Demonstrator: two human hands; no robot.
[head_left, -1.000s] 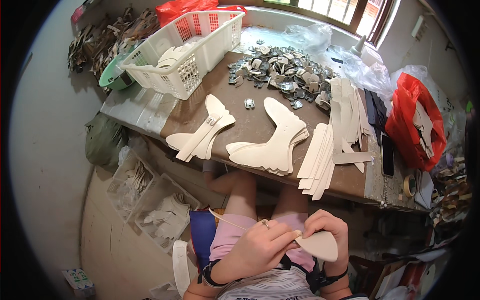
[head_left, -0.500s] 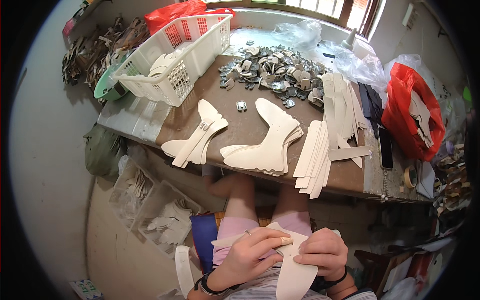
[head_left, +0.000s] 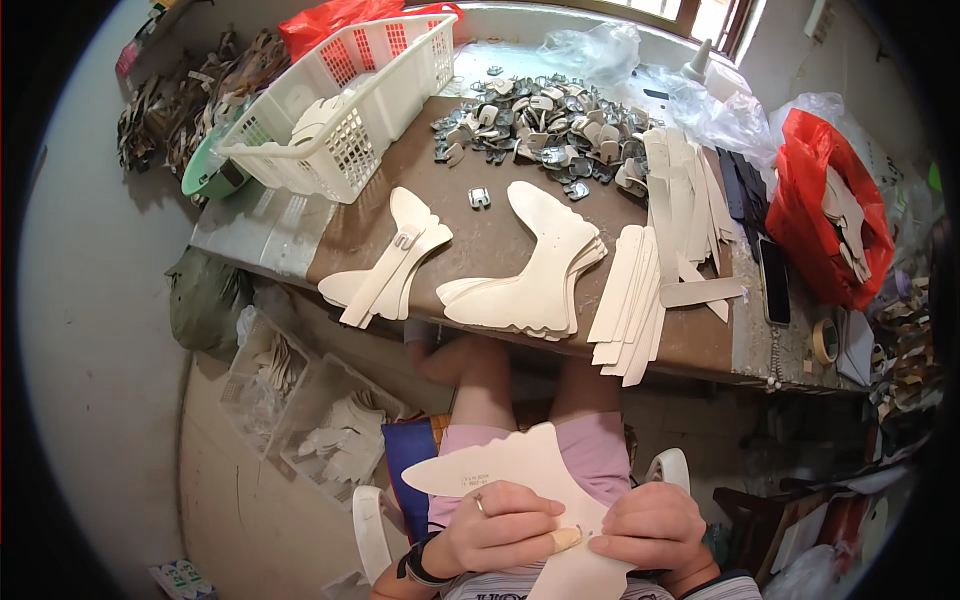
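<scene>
Above my lap I hold a cream, boot-shaped leather piece point(head_left: 500, 462), its scalloped edge uppermost and small printing on its face. My left hand point(head_left: 510, 525) pinches it near the middle; a tan cover wraps one fingertip. Gripping the opposite side is my right hand point(head_left: 655, 525), thumb on the face. A tiny hole or metal bit lies between the thumbs, too small to make out. On the table ahead lie a stack of matching leather pieces point(head_left: 530, 295) and a smaller stack point(head_left: 412, 215) with a buckled strap point(head_left: 385, 270) across it.
Behind the stacks spreads a heap of metal buckles with leather tabs point(head_left: 550, 130). Leather strips point(head_left: 625, 295) overhang the front edge at right, near a phone point(head_left: 773, 282) and red bag point(head_left: 830, 210). A white basket point(head_left: 350, 165) stands far left; crates point(head_left: 330, 440) sit on the floor.
The leather piece has swung up and now shows its long left lobe and printed face. My hands have shifted slightly downward with it. The table view has shifted a little.
</scene>
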